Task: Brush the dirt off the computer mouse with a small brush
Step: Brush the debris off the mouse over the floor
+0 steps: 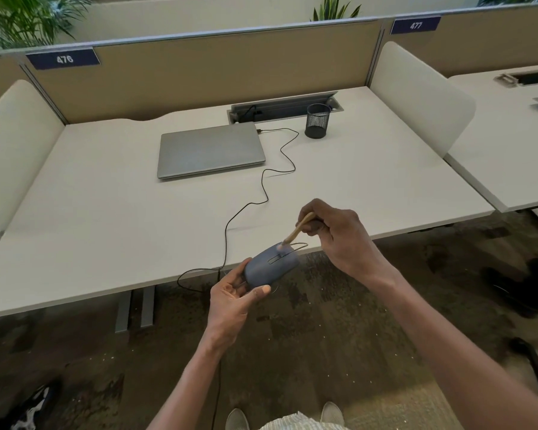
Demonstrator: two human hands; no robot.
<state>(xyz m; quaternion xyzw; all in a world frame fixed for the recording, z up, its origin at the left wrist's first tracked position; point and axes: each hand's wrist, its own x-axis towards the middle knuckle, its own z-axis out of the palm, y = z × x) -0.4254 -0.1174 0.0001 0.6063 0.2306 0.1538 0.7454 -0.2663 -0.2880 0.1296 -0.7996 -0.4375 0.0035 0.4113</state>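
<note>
Counting from my remote seat, I log one mouse (271, 268), gripped by the left hand (234, 297) just off the near edge of the white desk (106, 212). One small brush (296, 230), pinched in the right hand (339, 237), touches the mouse's top with its tip. Farther back on the desk: one closed laptop (210, 150), one mesh pen cup (318, 121) to its right, one black cable (261, 187).
</note>
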